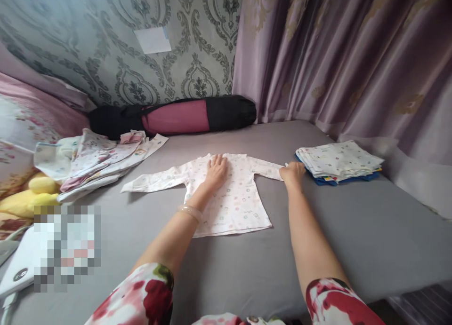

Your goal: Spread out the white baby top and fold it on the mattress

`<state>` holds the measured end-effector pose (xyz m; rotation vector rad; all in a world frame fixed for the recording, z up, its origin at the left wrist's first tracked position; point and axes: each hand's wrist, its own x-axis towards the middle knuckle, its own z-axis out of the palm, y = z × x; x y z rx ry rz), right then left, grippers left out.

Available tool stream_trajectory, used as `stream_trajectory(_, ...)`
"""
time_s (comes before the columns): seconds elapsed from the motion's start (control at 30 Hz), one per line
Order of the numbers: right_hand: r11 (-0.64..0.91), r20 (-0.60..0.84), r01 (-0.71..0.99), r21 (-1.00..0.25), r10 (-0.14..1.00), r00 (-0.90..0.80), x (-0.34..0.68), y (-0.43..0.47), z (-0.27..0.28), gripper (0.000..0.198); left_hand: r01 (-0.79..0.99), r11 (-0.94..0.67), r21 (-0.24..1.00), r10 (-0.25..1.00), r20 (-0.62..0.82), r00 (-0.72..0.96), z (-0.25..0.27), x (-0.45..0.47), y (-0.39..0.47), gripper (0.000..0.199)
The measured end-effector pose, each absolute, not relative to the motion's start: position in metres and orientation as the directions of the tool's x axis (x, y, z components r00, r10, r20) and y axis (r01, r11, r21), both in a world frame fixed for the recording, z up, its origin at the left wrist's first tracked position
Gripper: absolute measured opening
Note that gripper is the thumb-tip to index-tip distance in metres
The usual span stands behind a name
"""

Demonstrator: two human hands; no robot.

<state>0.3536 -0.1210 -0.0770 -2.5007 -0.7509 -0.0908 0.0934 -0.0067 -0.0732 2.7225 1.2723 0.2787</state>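
The bed, covered in a grey sheet, carries everything here. Beyond both hands a black and maroon roll bag lies against the patterned wall, with purple curtains hanging past the right hand. To the outside of the left hand sits a loose heap of baby clothes; just beyond the right hand is a neat stack of folded clothes.

Between the two lies a small long-sleeved baby shirt, spread flat, sleeves out to each side. The left hand rests open, fingers together, palm down on the chest near the collar. The right hand is closed on the cuff of the sleeve on its own side, pinching the end.

To do this fold well, I judge the left palm should keep the body pinned so the fabric does not drag, while the sleeve is lifted by its cuff and laid straight across the chest, edges aligned and wrinkles smoothed out.
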Motion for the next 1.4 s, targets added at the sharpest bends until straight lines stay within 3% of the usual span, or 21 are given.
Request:
stream_trajectory(0.2,-0.724,0.192,0.536,-0.434,0.507,0.84,0.352,-0.124,-0.069,0.026,0.461,-0.81,0.363,0.549,0.189,0.815,-0.076,0.137,-0.02,0.043)
stream_trajectory(0.3,-0.721,0.136,0.533,-0.444,0.534,0.835,0.351,-0.126,-0.055,0.026,0.439,-0.814,0.38,0.535,0.2,0.821,-0.079,0.151,-0.024,0.041)
stream_trajectory(0.4,-0.635,0.154,0.52,-0.572,0.539,0.828,0.356,-0.126,-0.042,0.021,0.481,-0.794,0.373,0.567,0.17,0.806,-0.081,0.156,-0.026,0.041)
stream_trajectory(0.5,-0.472,0.207,0.439,-0.764,0.465,0.861,0.36,-0.124,-0.033,0.013,0.5,-0.785,0.366,0.573,0.124,0.81,-0.08,0.156,-0.027,0.046)
stream_trajectory(0.57,-0.284,0.146,0.284,-0.916,0.424,0.894,0.36,-0.121,-0.028,0.011,0.505,-0.787,0.355,0.568,0.095,0.818,-0.079,0.156,-0.027,0.049)
stream_trajectory(0.63,-0.073,-0.002,0.033,-0.997,0.436,0.9,0.356,-0.116,-0.021,0.009,0.508,-0.79,0.343,0.561,0.069,0.825,-0.078,0.156,-0.027,0.053)
stream_trajectory(0.73,0.126,-0.197,-0.297,-0.947,0.503,0.841,0.348,-0.11,-0.011,0.011,0.51,-0.787,0.347,0.554,0.035,0.832,-0.077,0.157,-0.027,0.059)
stream_trajectory(0.87,0.154,-0.301,-0.506,-0.849,0.646,0.702,0.34,-0.105,-0.002,0.008,0.528,-0.756,0.386,0.568,-0.015,0.823,-0.076,0.16,-0.025,0.069)
stream_trajectory(1.1,0.127,-0.307,-0.577,-0.807,0.745,0.593,0.319,-0.098,0.009,0.007,0.508,-0.782,0.361,0.533,-0.033,0.845,-0.072,0.168,-0.004,0.082)
stream_trajectory(1.3,0.089,-0.322,-0.608,-0.789,0.783,0.532,0.296,-0.091,0.012,0.008,0.487,-0.812,0.322,0.497,-0.056,0.866,-0.06,0.176,0.004,0.072)
stream_trajectory(1.4,0.071,-0.342,-0.628,-0.775,0.789,0.511,0.291,-0.088,0.012,0.01,0.465,-0.809,0.359,0.485,-0.039,0.874,-0.058,0.173,0.001,0.068)
